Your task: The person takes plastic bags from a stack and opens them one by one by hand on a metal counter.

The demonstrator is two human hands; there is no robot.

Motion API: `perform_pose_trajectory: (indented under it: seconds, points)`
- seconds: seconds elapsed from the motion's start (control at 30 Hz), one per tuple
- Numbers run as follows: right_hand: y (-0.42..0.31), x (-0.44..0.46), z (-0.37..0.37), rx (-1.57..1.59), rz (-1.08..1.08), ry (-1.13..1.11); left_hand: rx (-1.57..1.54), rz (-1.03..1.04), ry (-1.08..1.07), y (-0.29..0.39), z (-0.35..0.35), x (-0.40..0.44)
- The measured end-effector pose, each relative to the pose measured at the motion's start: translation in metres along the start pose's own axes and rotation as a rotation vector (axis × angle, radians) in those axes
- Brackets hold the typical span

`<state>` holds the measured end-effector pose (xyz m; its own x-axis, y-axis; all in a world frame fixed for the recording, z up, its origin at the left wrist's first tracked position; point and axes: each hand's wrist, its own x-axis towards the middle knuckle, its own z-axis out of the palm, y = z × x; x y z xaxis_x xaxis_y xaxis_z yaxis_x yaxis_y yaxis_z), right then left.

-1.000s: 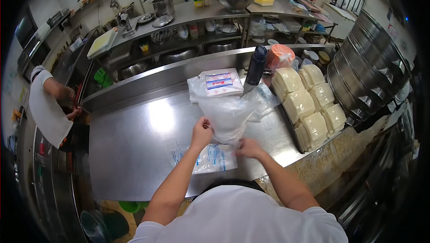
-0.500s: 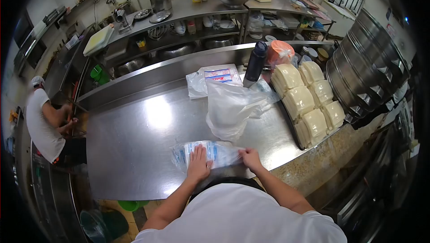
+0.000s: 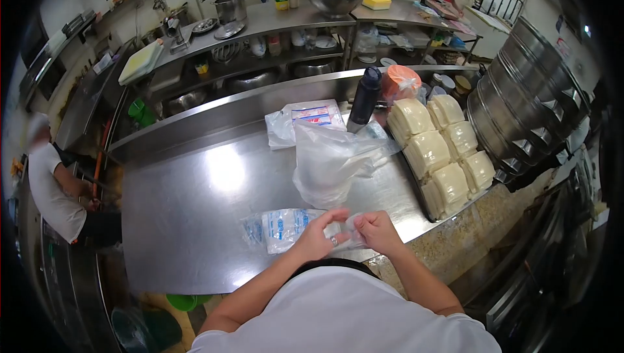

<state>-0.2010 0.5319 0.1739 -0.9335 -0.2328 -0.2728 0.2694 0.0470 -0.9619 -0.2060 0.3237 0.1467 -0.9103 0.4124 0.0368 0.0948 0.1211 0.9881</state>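
A clear plastic packet with blue print (image 3: pixel 283 228) lies flat on the steel table near its front edge. Its thin, loose right end is gathered between my hands. My right hand (image 3: pixel 379 232) is closed, pinching the clear plastic between thumb and fingers. Curved around the plastic's near side, my left hand (image 3: pixel 318 236) has its fingers apart and a ring on one finger; it seems to grip nothing. Just beyond the hands sits a crumpled translucent plastic bag (image 3: pixel 325 164). Behind that is a white bag with a red-and-blue label (image 3: pixel 316 115).
To the right, a dark tray (image 3: pixel 411 174) bears several stacks of pale square wrappers (image 3: pixel 429 151). A dark bottle (image 3: pixel 365 99) and an orange container (image 3: pixel 401 81) stand behind it, beside tall metal steamer tiers (image 3: pixel 520 93). One co-worker (image 3: pixel 52 184) stands at the left.
My left hand has lifted off the packet's printed part and moved right, beside my right hand. The plastic's right end is now bunched up. The co-worker at left has shifted posture.
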Motion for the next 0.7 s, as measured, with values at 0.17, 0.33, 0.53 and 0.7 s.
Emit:
perform_pose_trajectory:
  seconds: [0.17,0.33,0.53,0.7]
  points:
    - [-0.022,-0.012,-0.014,-0.234,-0.053,-0.011,-0.493,-0.11,-0.003,-0.038,-0.005,0.02]
    - [-0.021,-0.014,-0.014,-0.029,-0.044,-0.037,-0.438,-0.057,0.065,0.007,0.001,0.02]
    - [-0.018,-0.008,-0.011,-0.05,-0.058,0.028,-0.167,-0.127,0.093,0.016,0.006,0.015]
    - [-0.042,-0.003,0.006,0.06,-0.124,0.031,0.128,-0.162,-0.047,0.044,-0.006,0.016]
